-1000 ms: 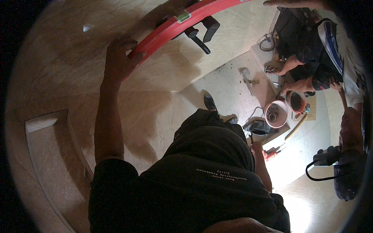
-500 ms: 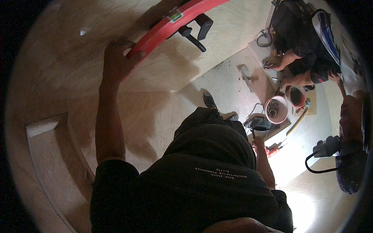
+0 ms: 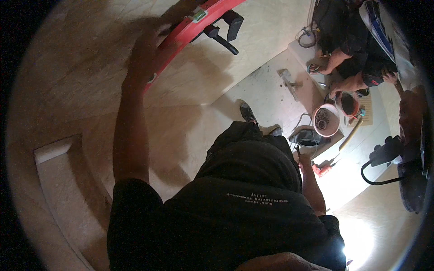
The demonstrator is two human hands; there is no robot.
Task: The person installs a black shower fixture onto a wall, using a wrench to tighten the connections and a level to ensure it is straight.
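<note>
My left hand [image 3: 143, 58] is at the lower end of a red spirit level [image 3: 181, 36] that lies against the beige, stone-look wall. Its fingers reach along the level's edge and are partly in shadow. A green vial [image 3: 199, 15] shows in the level, which runs up and right past a black wall fitting [image 3: 221, 36] with a lever-like bar. Down at my right side, my right hand [image 3: 305, 161] is closed round a thin dark handle [image 3: 297, 150]; the kind of tool cannot be made out.
Near my right hand are a red power tool [image 3: 322, 169], a dark container [image 3: 307, 137], a white bucket [image 3: 333, 132] and a second bucket [image 3: 348, 105]. A trowel-like tool [image 3: 289, 83] lies on the floor. A co-worker [image 3: 352, 49] is at the upper right, beside a black cable [image 3: 382, 183].
My left hand has shifted up along the level, its fingers reaching further past the edge. The view has moved slightly; the level stays beside the black fitting. My right hand still grips the handle.
</note>
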